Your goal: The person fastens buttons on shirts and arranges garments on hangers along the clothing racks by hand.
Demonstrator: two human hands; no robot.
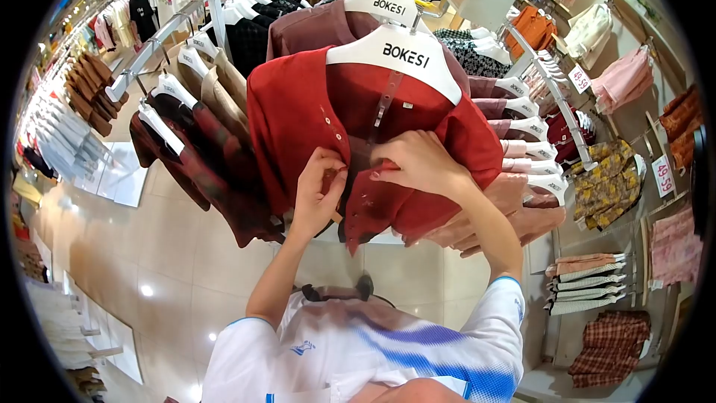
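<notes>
A red button-front shirt (pixel 287 104) hangs in front of me on a white hanger (pixel 388 56) marked BOKESI. Its front is parted, with buttons or snaps along both edges. My left hand (pixel 321 186) pinches the left front edge below the collar. With curled fingers, my right hand (pixel 418 160) grips the opposite front edge, a little higher up. The two edges are apart between my hands. Just behind the red shirt hangs a mauve shirt (pixel 298 30) on another white hanger.
Dark plaid and beige garments (pixel 224 89) hang on a metal rail (pixel 160 41) at left. Pink garments on white hangers (pixel 533 149) line a rail at right. Price signs (pixel 662 177) and more clothes (pixel 608 186) cover the right wall. Below is a shiny tiled floor (pixel 179 254).
</notes>
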